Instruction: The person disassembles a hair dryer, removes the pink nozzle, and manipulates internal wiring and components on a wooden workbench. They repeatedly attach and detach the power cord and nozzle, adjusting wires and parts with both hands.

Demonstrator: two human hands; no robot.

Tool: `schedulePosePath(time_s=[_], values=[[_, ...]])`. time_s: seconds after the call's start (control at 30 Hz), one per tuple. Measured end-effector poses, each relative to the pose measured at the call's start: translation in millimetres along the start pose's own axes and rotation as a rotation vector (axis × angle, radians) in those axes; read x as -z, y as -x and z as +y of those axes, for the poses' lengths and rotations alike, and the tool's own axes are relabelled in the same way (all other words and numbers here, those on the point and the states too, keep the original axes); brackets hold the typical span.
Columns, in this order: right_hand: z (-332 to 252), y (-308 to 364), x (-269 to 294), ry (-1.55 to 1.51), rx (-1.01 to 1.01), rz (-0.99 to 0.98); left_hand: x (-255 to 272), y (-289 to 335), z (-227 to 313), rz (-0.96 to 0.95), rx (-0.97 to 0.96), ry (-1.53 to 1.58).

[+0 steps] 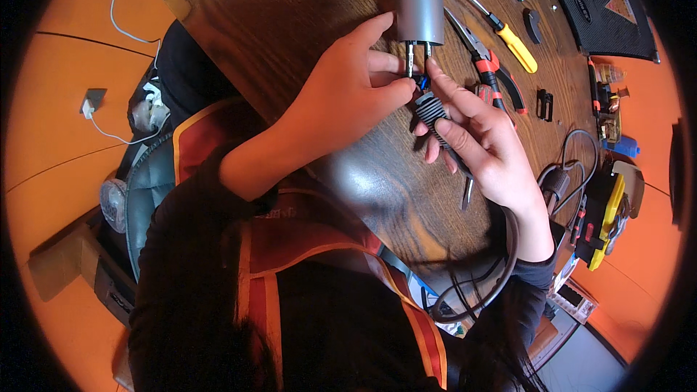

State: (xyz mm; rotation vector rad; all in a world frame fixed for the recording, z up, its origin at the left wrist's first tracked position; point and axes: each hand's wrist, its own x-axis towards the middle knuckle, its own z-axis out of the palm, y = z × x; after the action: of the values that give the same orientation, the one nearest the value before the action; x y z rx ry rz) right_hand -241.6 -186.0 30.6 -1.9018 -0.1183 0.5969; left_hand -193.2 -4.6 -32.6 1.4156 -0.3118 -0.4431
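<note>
A grey cylindrical housing lies at the top middle of the table. Two thin posts stick out of its near end, and a small blue part, perhaps a wire, shows just below them. My left hand reaches in from the left, index finger along the housing, thumb and another finger closed beside the posts; what they pinch is mostly hidden. Between thumb and fingers, my right hand grips a black ribbed cord sleeve, its upper end close to the posts. The right index fingertip reaches up to one post.
Right of the housing lie red-and-black pliers, a yellow-handled screwdriver, a curved black piece and a small black clip. A thick cable loops under my right wrist. A dark bag sits at the far right.
</note>
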Motion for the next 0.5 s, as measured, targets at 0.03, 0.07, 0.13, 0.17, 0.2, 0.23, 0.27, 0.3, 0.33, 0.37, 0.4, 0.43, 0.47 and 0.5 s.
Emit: schedulePosePath(time_s=[0.03,0.07,0.13,0.17,0.2,0.23,0.27,0.3,0.33,0.37,0.4,0.43,0.47,0.5], values=[[1.9,-0.1,0.1,-0.041,-0.003,0.003,0.5,0.0,-0.4,-0.004,-0.012,-0.013],[3.4,-0.1,0.2,-0.044,0.023,0.0,0.3,-0.5,-0.7,0.008,-0.002,-0.001],[4.8,0.2,-0.1,-0.086,0.012,0.011,-1.0,-1.1,-0.5,0.032,0.019,0.012],[4.8,0.5,-0.7,-0.086,0.033,0.009,-1.2,-1.1,0.3,0.019,0.008,0.011],[4.5,0.8,-1.4,-0.097,0.038,0.014,-1.1,-1.0,1.3,0.005,0.019,0.001],[4.1,0.8,-2.5,-0.107,0.043,0.019,-1.0,-0.8,2.4,-0.008,0.029,-0.009],[3.5,1.0,-3.3,-0.099,0.04,0.019,-1.0,0.1,3.6,-0.008,0.035,-0.017],[2.8,1.1,-4.0,-0.092,0.036,0.019,-0.7,1.5,4.8,-0.007,0.042,-0.025],[2.4,1.0,-5.3,-0.084,0.031,0.018,-1.0,2.4,5.5,-0.007,0.049,-0.031],[2.1,0.7,-6.4,-0.105,0.027,0.026,-1.5,3.1,5.8,-0.002,0.047,-0.013],[1.9,0.4,-7.6,-0.126,0.023,0.035,-2.2,3.7,5.7,0.002,0.044,0.006],[1.8,0.2,-8.3,-0.146,0.019,0.043,-2.9,3.9,5.2,0.007,0.041,0.025],[1.8,-0.1,-8.4,-0.155,0.016,0.046,-3.8,4.8,4.5,0.025,0.037,0.004],[2.0,-0.3,-8.6,-0.163,0.014,0.048,-4.8,5.7,3.6,0.045,0.032,-0.018]])
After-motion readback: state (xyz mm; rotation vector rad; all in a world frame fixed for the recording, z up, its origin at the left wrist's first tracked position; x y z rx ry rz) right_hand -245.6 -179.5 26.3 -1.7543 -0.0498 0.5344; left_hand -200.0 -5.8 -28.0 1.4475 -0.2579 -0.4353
